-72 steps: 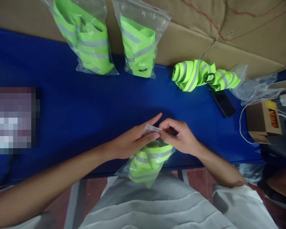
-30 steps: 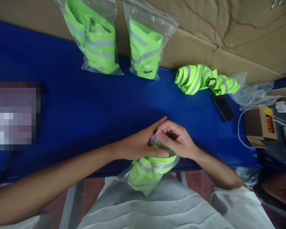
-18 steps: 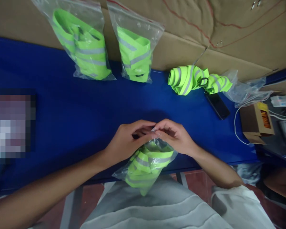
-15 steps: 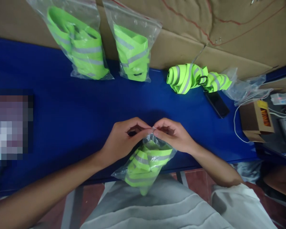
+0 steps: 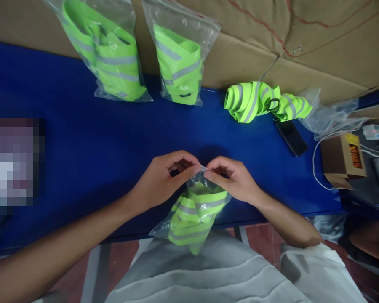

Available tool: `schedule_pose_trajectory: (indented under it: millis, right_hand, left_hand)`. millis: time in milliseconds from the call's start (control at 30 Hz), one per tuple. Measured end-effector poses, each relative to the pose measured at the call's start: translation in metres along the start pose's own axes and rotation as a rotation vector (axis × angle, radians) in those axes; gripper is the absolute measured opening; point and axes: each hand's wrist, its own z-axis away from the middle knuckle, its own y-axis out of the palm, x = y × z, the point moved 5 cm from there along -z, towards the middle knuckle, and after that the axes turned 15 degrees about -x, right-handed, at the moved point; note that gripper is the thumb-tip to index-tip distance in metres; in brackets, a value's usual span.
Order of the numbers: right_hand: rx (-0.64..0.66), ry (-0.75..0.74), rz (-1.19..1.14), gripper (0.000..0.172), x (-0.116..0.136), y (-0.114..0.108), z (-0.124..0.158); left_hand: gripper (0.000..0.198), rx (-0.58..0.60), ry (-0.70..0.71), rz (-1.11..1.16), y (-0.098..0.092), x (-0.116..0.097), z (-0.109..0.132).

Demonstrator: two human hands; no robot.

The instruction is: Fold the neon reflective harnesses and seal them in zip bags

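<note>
A clear plastic bag [image 5: 194, 182] hangs from both hands over the near edge of the blue table. Folded inside it is a neon yellow-green reflective strap [image 5: 196, 212] with grey stripes. My left hand [image 5: 166, 179] pinches the bag's top edge between thumb and forefinger. Close beside it, my right hand [image 5: 233, 176] pinches the same edge, fingertips a short gap from the left ones. The bag's lower end dangles in front of my grey clothing.
Two filled bags, the left bag [image 5: 116, 69] and the right bag [image 5: 181, 67], lean against the cardboard-covered back. Rolled reflective straps [image 5: 251, 101] lie by a black phone [image 5: 291, 138]. Right: crumpled plastic [image 5: 331, 115], a small cardboard box [image 5: 341, 160], white cables. Part of another person shows lower right.
The fingertips have moved slightly apart along the bag's top edge, the left hand shifting a little left. The whole view has shifted slightly.
</note>
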Motion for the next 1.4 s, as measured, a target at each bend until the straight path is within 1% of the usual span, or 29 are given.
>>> schedule_pose_trajectory:
  millis: [133,400,567,733,867,1033,1200,1400]
  right_hand:
    - [-0.039,-0.084,0.077,0.012,0.001,-0.001,0.000]
    - [-0.085,-0.180,0.106,0.009,0.008,0.000,0.004]
    - [-0.104,-0.220,0.114,0.008,0.011,0.002,0.004]
    - [-0.104,-0.279,0.168,0.006,0.013,-0.003,0.001]
    - [-0.095,-0.222,0.161,0.008,0.010,-0.007,0.000]
    - [-0.079,-0.174,0.147,0.013,0.008,-0.006,0.000]
    - [-0.050,-0.152,0.133,0.011,0.007,-0.007,-0.002]
    - [-0.033,-0.119,0.114,0.013,0.005,-0.009,-0.002]
  left_hand:
    - [0.016,0.021,-0.037,0.002,0.001,0.002,0.000]
    - [0.013,0.039,0.010,-0.102,0.002,0.002,0.002]
    - [0.014,0.020,0.040,-0.072,0.002,0.000,0.003]
    - [0.017,0.009,0.034,-0.054,-0.001,0.000,0.000]
    - [0.016,-0.003,0.074,-0.080,-0.004,-0.002,0.000]
    - [0.014,-0.015,0.159,-0.113,-0.006,-0.005,0.002]
    - [0.015,-0.048,0.139,-0.095,-0.005,-0.002,0.001]
    - [0.016,-0.041,0.144,-0.111,-0.004,-0.004,0.001]
